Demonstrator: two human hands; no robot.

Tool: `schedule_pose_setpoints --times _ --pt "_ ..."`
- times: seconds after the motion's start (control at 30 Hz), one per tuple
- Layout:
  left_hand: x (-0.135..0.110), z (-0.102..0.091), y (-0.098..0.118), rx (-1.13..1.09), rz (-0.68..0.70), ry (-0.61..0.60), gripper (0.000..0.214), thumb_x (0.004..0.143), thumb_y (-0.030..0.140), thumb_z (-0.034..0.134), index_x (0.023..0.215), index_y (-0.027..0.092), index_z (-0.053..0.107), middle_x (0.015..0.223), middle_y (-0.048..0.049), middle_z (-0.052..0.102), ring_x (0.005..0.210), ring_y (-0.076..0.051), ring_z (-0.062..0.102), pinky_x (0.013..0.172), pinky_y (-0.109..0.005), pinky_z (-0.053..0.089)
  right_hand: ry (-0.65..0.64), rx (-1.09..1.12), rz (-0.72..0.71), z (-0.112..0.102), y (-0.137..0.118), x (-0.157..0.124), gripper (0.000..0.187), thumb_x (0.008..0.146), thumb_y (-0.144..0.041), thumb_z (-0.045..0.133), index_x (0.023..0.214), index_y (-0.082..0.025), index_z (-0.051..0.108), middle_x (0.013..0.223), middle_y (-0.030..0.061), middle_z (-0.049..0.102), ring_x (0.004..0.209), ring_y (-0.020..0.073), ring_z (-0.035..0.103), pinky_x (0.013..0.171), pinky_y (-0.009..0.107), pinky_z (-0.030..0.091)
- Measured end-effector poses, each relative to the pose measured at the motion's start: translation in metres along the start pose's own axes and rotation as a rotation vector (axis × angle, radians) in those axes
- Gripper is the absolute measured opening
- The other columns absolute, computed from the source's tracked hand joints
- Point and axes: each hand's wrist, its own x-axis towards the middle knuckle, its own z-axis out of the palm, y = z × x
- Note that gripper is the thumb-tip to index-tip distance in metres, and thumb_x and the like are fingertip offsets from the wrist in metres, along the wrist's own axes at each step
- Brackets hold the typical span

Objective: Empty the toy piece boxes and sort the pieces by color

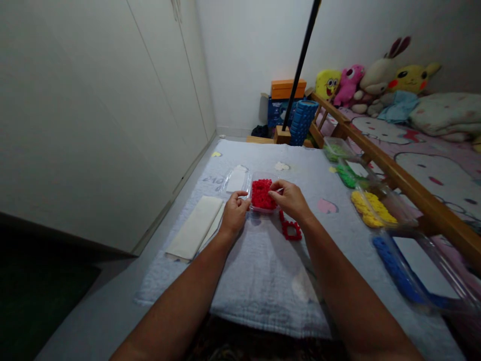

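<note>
The tub sits on the cloth-covered desk, and the red pieces lie heaped inside it. Your left hand is at the tub's left side, fingers bent, thumb and forefinger near its edge; whether they grip it, you cannot tell from here. Your right hand reaches over the tub's right side with thumb and forefinger drawn together at the pieces; whether one is pinched between them is too small to tell.

Brace the tub lightly with the left, since its thin clear wall probably flexes. Pinch one piece at a time by its edge, as notched rims may snag. Mind your right forearm: the red frame lies just beyond the tub's near right corner. The lid rests just left of the tub, clear of your work.
</note>
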Motion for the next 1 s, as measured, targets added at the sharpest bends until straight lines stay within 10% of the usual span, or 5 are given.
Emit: schedule_pose_setpoints --times 0.33,0.67,1.0 --pt "0.001 0.002 -0.003 -0.022 0.026 -0.028 0.034 0.075 0.039 0.065 0.102 0.02 0.057 0.056 0.0091 0.05 0.048 -0.009 0.044 0.051 -0.021 0.03 0.005 -0.115 0.009 -0.031 0.03 -0.02 0.01 0.081 -0.024 0.057 0.077 -0.02 0.065 0.075 0.0017 0.068 0.069 0.015 0.059 0.066 0.026 0.042" --pt "0.001 0.001 -0.002 -0.012 0.01 -0.032 0.034 0.075 0.04 0.066 0.102 0.021 0.058 0.056 0.0095 0.047 0.047 -0.009 0.042 0.05 -0.021 0.03 -0.457 -0.34 0.222 -0.05 0.057 -0.038 0.008 0.071 -0.02 0.073 0.073 -0.021 0.066 0.069 0.0 0.067 0.062 0.0146 0.058 0.056 0.025 0.037" --pt "0.001 0.0 -0.003 -0.021 0.018 -0.03 0.033 0.075 0.038 0.065 0.102 0.02 0.058 0.054 0.0098 0.045 0.048 -0.009 0.043 0.05 -0.021 0.03 -0.539 -0.058 0.216 -0.059 0.061 -0.043 0.003 0.067 -0.02 0.06 0.069 -0.019 0.061 0.063 -0.0009 0.063 0.058 0.0132 0.054 0.054 0.024 0.037"
